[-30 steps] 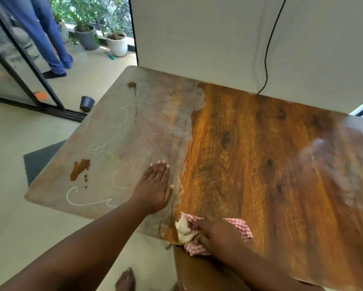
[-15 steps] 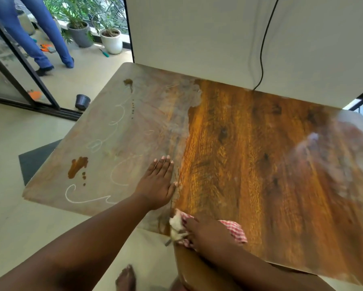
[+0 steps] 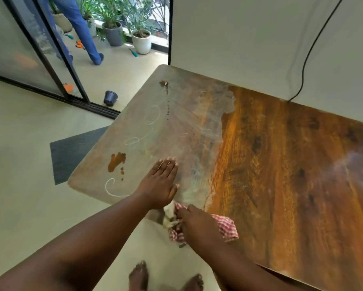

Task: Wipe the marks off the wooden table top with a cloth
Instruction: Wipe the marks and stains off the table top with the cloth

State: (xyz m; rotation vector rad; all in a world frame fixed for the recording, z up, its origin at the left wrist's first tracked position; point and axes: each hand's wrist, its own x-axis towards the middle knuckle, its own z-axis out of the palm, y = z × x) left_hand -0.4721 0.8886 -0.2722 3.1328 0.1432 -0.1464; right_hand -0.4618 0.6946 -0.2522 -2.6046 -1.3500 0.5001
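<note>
The wooden table top [image 3: 281, 175] is shiny brown on its right part and dull grey on its left part. White chalk loops [image 3: 153, 118] and a brown stain [image 3: 116, 160] mark the grey part, with a smaller brown spot [image 3: 164, 83] near the far corner. My left hand [image 3: 160, 183] lies flat on the grey area, fingers straight. Just below it, at the table's near edge, my right hand [image 3: 197, 225] grips a bunched red-and-white checked cloth [image 3: 226, 226] and presses it on the wood.
A wall with a hanging black cable [image 3: 310, 49] borders the table's far side. Left is beige floor with a dark mat [image 3: 71, 152], a sliding glass door, potted plants [image 3: 141, 40], a small dark pot [image 3: 110, 97] and a person's legs in blue trousers [image 3: 82, 28]. My bare feet show below.
My right hand has slid the cloth leftward along the near edge, up under my left hand. The left hand stays flat in the same spot. The view has shifted left.
</note>
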